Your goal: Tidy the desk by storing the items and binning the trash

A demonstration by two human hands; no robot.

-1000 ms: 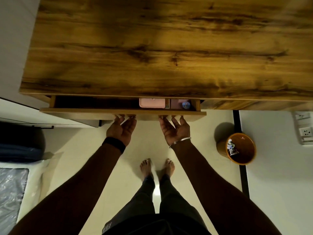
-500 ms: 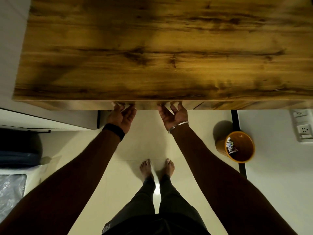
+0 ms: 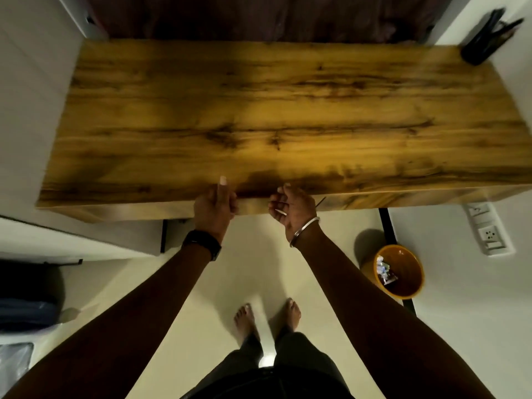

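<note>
The wooden desk (image 3: 288,110) has a bare top, and its drawer front (image 3: 253,205) sits flush under the front edge. My left hand (image 3: 214,210) is at that edge with the thumb pointing up over the desk top and the fingers loosely curled, holding nothing. Beside it, my right hand (image 3: 293,210) hovers just off the drawer front, fingers loosely curled and holding nothing. An orange bin (image 3: 414,279) stands on the floor to the right with crumpled wrappers (image 3: 385,270) inside.
A black pen holder (image 3: 483,41) stands beyond the desk's far right corner. Wall sockets (image 3: 486,228) are low on the right wall. A white cabinet (image 3: 31,105) flanks the desk on the left, with a dark bag (image 3: 26,298) on the floor.
The open drawer with a pink box inside has been pushed fully in. Both hands have turned over and come off its front. The view has tilted up over the whole desk.
</note>
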